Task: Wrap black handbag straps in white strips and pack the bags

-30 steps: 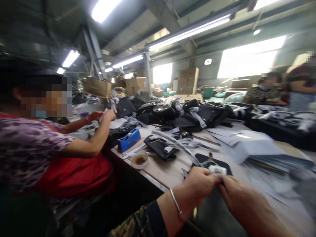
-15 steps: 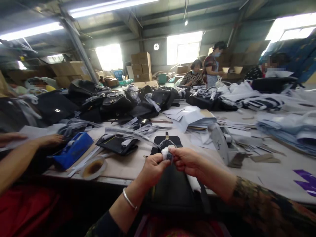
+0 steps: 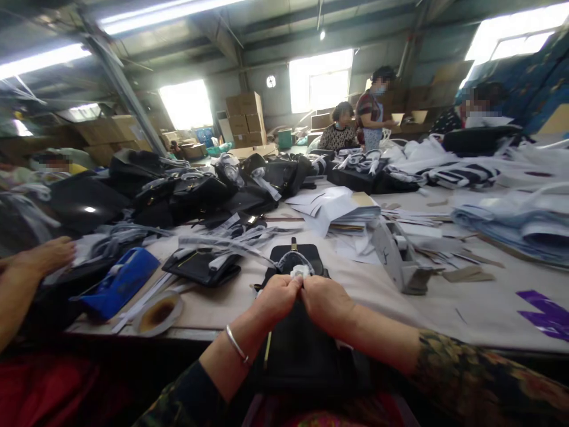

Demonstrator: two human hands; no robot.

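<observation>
Hands (image 3: pixel 279 295): pressed together, pinching crumpled white wrapping (image 3: pixel 300 271)
Smooth black bag (image 3: pixel 306 347): long grey strap (image 3: pixel 240 247) sheathed; wrapping seemingly unfinished

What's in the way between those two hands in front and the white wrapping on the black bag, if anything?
Nothing that I can see. The left hand and right hand meet right at the white wrapping, above the black bag. The blue tape dispenser sits off to the left.
</observation>
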